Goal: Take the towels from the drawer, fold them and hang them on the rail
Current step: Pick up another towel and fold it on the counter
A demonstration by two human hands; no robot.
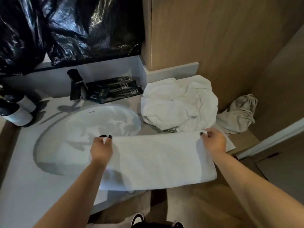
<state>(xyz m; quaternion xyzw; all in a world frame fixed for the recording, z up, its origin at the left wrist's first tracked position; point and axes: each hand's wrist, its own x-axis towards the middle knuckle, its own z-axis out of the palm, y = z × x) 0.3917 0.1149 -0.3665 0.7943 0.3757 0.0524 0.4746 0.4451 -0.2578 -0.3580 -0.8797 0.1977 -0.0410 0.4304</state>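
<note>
Leftmost, two white bottles (17, 111) with dark caps stand at the far edge of the table (24, 186), with a black tap (76, 86) and a row of dark sachets (115, 91) behind the white basin (85, 129); crumpled black plastic (65, 30) covers the wall above them. All of it sits well back, so the near half of the basin rim lies open for folding.

Next, the left hand (102, 149) pinches one upper corner of the folded towel (158, 162), its grip clenched on the cloth between thumb and fingertips. The towel stretches in a long flat band towards the right hand (213, 142), which pinches the opposite corner in the same way. Holding both corners level and apart probably keeps the top edge taut and the layers squared. Its lower edge droops past the table's front lip, so the near part seems to hang unsupported above the floor (189, 203) and a pair of shoes (138, 219).

Behind the right hand, a heap of unfolded white towels (179, 102) rests on the table, its near edge just beside the held towel. Further right, a beige drawstring bag (238, 114) lies against the wooden wall (230, 38). Neither drawer nor rail shows here. I judge the freest room for lifting the towel to be straight up and towards the body, since the heap crowds the far right side.
</note>
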